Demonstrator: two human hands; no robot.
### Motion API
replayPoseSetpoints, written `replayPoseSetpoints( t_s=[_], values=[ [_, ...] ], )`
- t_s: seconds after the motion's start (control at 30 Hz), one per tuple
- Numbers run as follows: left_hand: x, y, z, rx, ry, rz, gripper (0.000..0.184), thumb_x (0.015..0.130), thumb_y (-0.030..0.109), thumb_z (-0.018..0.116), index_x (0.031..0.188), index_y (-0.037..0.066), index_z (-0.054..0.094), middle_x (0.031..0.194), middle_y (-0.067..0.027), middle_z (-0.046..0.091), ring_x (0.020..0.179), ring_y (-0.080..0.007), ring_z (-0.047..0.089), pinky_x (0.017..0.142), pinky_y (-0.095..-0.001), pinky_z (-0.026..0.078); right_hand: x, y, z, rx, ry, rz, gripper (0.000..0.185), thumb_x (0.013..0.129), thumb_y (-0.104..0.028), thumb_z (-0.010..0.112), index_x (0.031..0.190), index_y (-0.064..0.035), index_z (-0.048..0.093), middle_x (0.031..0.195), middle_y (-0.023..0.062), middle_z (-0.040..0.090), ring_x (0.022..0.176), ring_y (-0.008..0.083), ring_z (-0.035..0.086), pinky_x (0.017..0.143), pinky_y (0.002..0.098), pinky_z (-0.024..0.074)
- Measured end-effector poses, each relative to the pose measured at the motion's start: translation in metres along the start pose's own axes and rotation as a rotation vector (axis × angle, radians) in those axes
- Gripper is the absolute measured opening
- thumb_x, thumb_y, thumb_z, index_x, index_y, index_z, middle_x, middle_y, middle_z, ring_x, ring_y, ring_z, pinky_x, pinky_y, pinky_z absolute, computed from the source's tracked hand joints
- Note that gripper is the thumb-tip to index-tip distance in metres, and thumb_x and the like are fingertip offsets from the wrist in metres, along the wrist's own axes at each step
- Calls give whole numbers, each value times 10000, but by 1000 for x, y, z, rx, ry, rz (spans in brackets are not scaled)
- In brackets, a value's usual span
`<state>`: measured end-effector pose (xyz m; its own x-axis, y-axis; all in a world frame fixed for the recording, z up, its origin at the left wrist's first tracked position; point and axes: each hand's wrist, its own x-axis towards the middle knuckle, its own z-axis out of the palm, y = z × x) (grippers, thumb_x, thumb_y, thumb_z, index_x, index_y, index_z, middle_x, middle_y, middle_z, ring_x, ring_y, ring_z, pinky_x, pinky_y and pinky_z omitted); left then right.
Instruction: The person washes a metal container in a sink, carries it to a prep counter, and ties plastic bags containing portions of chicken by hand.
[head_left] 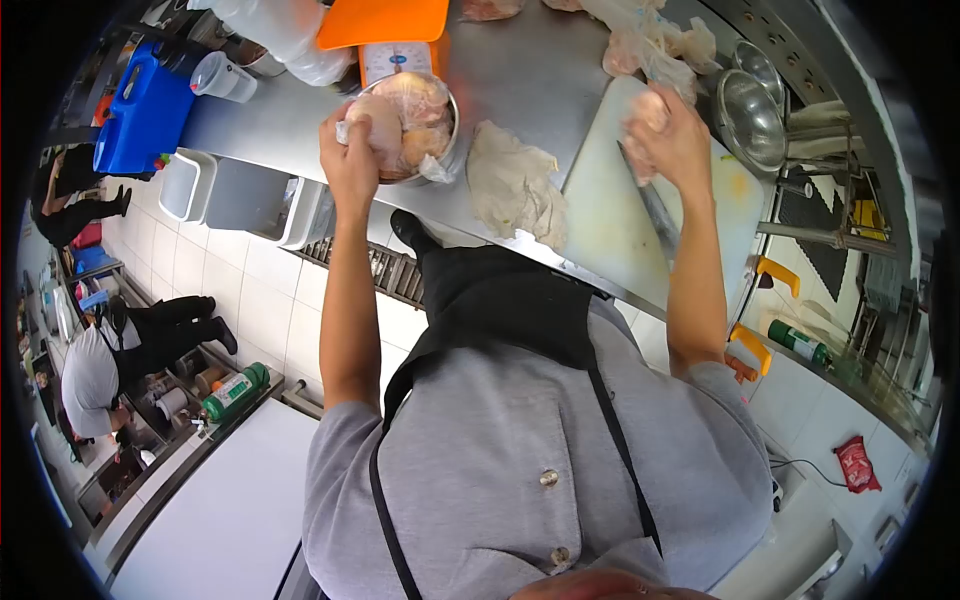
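At the left of the counter, my left hand (348, 155) is closed on a pale piece of raw chicken (380, 128) at the rim of a round metal bowl (456, 130). More raw chicken pieces (425, 105), some with thin plastic about them, fill that bowl. My right hand (678, 140) grips another piece of raw chicken (648, 110) above a white cutting board (605, 235). Beneath this hand a knife (657, 215) lies on the board; its handle is partly hidden. Between bowl and board lies a crumpled beige cloth (515, 180).
Behind the bowl stands an orange-topped scale (385, 25). A plastic bag (660, 45) lies beyond the board, with metal bowls (750, 120) at its right. A blue jerrycan (145, 105) and a white plastic tub (222, 78) are at far left. Another person (95, 370) bends at the left.
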<state>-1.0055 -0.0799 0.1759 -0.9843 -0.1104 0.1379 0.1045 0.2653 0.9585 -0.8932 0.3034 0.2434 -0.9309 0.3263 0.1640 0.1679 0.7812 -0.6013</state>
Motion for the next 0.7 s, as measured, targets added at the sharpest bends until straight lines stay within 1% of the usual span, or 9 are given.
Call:
replayPoseSetpoints(
  t_s=[0.13, 0.2, 0.3, 0.37, 0.5, 0.53, 0.6, 0.67, 0.7],
  values=[
    [-8, 7, 6, -25, 59, 1, 377, 916, 183, 552, 1213, -47, 587, 1149, -160, 600, 1024, -223, 579, 931, -329, 448, 18, -98, 64, 321, 151, -402, 427, 851, -402, 693, 1193, -173, 579, 1014, 176, 612, 878, 375, 639, 763, 469, 524],
    [-9, 8, 6, -90, 71, -48, 373, 920, 179, 541, 1214, -48, 580, 1146, -160, 600, 1019, -220, 579, 931, -326, 448, 9, -159, 87, 355, -2, -284, 339, 887, -372, 646, 1170, -197, 579, 986, 205, 598, 987, 410, 612, 866, 512, 483],
    [-11, 2, 7, -103, 84, -53, 366, 933, 173, 518, 1221, -50, 560, 1153, -165, 595, 1047, -222, 572, 948, -321, 441, -4, -159, 184, 133, 140, -515, 376, 914, -347, 604, 1239, -158, 571, 1074, 263, 602, 1127, 468, 552, 974, 555, 413],
    [-19, -1, 5, -156, 144, -23, 350, 945, 164, 505, 1217, -52, 552, 1163, -161, 590, 1058, -223, 567, 955, -321, 441, -12, -159, 195, 75, 132, -499, 527, 947, -299, 570, 1386, -25, 474, 1261, 306, 544, 1207, 499, 484, 980, 512, 436],
    [-17, 2, 5, -148, 139, -125, 383, 944, 153, 534, 1271, -46, 531, 1223, -191, 559, 1124, -260, 541, 1002, -337, 414, -9, -157, 194, 66, -23, -424, 587, 955, -269, 573, 1444, -6, 382, 1369, 319, 467, 1268, 500, 439, 1056, 511, 377],
    [-17, 0, -1, -114, 113, -24, 436, 931, 162, 566, 1312, -42, 505, 1245, -202, 540, 1155, -276, 525, 1023, -349, 400, -6, -155, 192, 84, -5, -466, 587, 955, -269, 573, 1444, -6, 382, 1369, 319, 467, 1268, 500, 439, 1056, 511, 377],
    [-30, 4, -8, 18, 125, 88, 568, 896, 179, 639, 1382, -42, 445, 1277, -223, 503, 1207, -304, 491, 1062, -372, 368, -8, -141, 185, 517, -190, -412, 652, 933, -274, 639, 1454, -2, 355, 1336, 287, 495, 1302, 420, 441, 1059, 497, 389],
    [-37, 14, -15, 131, 177, 84, 724, 834, 202, 746, 1408, -66, 396, 1169, -187, 550, 1114, -278, 547, 1013, -362, 419, -5, -129, 181, 614, -38, -253, 671, 891, -269, 713, 1413, -3, 385, 1236, 211, 555, 1169, 283, 568, 896, 412, 528],
    [-35, 15, -19, 126, 199, 81, 724, 834, 202, 746, 1408, -66, 396, 1169, -187, 550, 1114, -278, 547, 1013, -362, 419, 5, -124, 177, 613, -52, -272, 671, 891, -269, 713, 1413, -3, 385, 1236, 211, 555, 1169, 283, 568, 896, 412, 528]
  ],
)
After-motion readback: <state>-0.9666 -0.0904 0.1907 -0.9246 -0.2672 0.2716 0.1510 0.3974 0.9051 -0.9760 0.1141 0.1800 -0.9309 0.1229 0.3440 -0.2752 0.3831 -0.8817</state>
